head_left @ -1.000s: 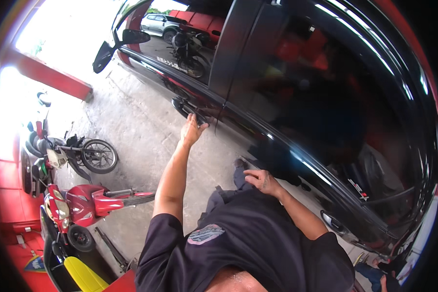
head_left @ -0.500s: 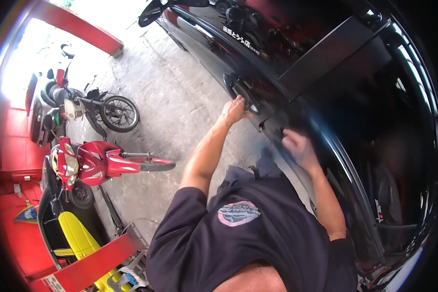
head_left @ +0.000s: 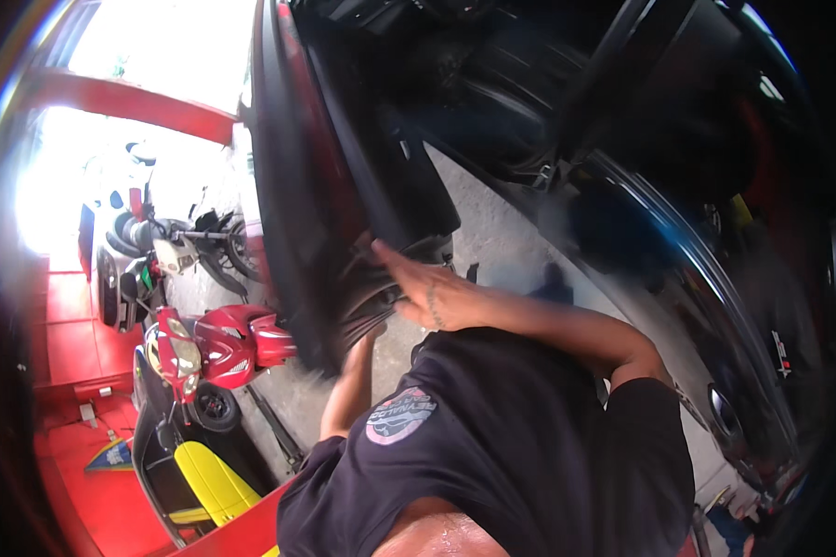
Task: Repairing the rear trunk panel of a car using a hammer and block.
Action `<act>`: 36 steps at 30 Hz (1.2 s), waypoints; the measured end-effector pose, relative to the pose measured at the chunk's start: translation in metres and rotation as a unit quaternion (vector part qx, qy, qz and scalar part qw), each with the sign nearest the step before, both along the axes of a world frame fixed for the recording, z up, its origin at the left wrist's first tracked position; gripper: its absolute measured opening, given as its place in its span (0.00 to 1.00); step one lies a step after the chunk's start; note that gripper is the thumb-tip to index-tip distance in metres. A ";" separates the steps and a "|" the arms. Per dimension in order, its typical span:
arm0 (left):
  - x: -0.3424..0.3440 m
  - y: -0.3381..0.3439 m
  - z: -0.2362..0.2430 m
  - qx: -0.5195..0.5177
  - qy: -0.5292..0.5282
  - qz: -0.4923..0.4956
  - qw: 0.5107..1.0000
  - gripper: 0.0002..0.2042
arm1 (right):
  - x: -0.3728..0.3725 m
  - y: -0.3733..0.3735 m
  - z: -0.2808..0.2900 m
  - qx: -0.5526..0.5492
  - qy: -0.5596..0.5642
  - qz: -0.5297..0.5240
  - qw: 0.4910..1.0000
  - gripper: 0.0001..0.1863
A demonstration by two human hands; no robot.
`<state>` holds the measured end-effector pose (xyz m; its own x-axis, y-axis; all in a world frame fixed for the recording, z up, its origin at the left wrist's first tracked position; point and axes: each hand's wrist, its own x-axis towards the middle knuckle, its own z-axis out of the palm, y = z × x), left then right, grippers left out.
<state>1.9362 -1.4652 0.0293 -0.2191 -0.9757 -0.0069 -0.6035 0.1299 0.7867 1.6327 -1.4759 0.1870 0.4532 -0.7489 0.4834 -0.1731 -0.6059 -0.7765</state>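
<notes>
Fingers (head_left: pixel 395 265) of right hand (head_left: pixel 437 297) flat, pressed together on glossy black car door (head_left: pixel 297 213), left hand hidden

the black car door (head_left: pixel 344 213), shut a second ago with the left hand at its handle, now stands swung wide open, its edge reaching down across the middle of the view and showing the dark cabin (head_left: pixel 492 102) and a strip of grey floor (head_left: pixel 502 232) between door and car body (head_left: pixel 715 306). the right hand (head_left: pixel 427 292), which lay on the car's side near the lower edge of the door, now presses flat against the inner edge of the open door. the left hand has left the handle and is hidden behind the door's lower edge; only the left forearm (head_left: pixel 351 395) shows. the red motorcycle (head_left: pixel 218 339) now sits partly behind the door.
</notes>
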 end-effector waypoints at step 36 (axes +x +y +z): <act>-0.123 -0.340 -0.225 0.211 -0.033 0.168 0.962 0.13 | -0.208 -0.566 -0.406 0.075 0.320 -0.448 0.832 0.29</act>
